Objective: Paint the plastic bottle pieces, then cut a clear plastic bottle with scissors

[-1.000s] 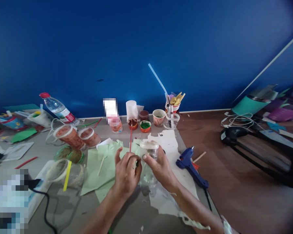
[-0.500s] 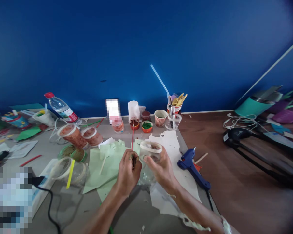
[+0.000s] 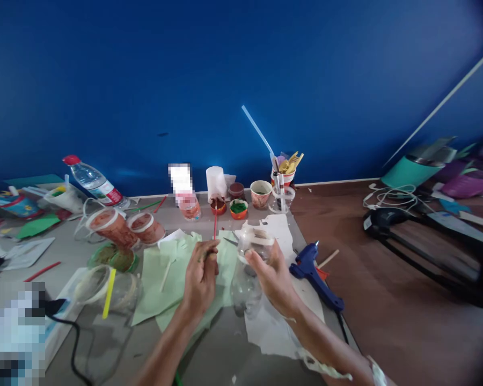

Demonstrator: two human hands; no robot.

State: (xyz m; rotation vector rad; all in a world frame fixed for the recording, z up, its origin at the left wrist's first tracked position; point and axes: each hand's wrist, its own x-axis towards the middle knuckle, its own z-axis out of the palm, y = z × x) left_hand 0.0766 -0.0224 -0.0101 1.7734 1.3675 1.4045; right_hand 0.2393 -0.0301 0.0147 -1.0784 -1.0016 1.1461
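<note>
My right hand (image 3: 271,268) is wrapped round a clear plastic container (image 3: 245,289), shaped like a cut-off bottle, with a whitish band at its open top. The thumb presses on its near side. To the left, my left hand (image 3: 201,273) has its fingers curled together, with dark green smears on them; whatever they hold, if anything, is hidden. Just beyond those fingertips, a thin red stick like a brush handle (image 3: 214,230) leans from a small pot of brown paint (image 3: 218,207). Beside that pot is a pot of green paint (image 3: 238,209).
Pale green paper (image 3: 148,289) with a white plastic spoon (image 3: 167,273) lies left of my hands. A blue glue gun (image 3: 316,276) lies on the right. Brown-stained tubs (image 3: 147,229), a water bottle (image 3: 99,185) and a paper cup (image 3: 261,195) stand farther back.
My left hand has drawn away from the container, to the left. The container is now more upright in my right hand, showing more of its lower body. The view has shifted slightly.
</note>
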